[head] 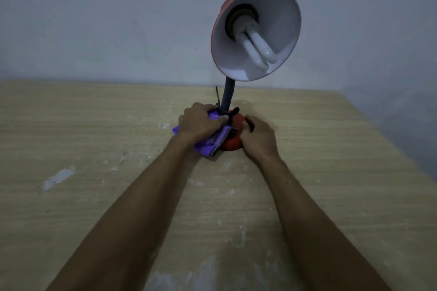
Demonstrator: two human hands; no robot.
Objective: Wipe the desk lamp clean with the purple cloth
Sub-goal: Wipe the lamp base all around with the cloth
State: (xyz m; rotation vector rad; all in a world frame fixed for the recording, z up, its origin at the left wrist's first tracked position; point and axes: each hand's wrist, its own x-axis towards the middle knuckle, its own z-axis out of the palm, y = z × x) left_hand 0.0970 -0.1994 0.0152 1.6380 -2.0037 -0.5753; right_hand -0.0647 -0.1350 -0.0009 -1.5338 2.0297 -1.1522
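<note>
The desk lamp [243, 66], with a round red plastic base [233, 144], a dark bendy neck [227, 98] and a red cone-shaped shade [279, 14] that is white inside, stands upright on the pale wood-grain counter [94, 149]. The base sits toward the counter's far edge, near the grey-blue wall [94, 19]. Above the base and slightly to its right, the shade tilts with its open mouth toward the camera, showing a white twin-tube bulb [259, 49] in the socket. At the foot of the neck, on the far side of the base, a short loop of black cord [234, 111] shows, and a thin black strand rises beside the neck. The folded purple cloth [214, 142] with a dark edge lies against the left side of the base, partly on it and partly on the counter. The left hand [201, 123] covers the cloth with fingers curled over it, gripping it and pressing it onto the base beside the neck. The right hand [257, 137] clasps the right edge of the base, thumb and fingers bent round its rim. Nearer the camera than the base, white dried smears [58, 178] mark the counter on both sides of the forearms.
</note>
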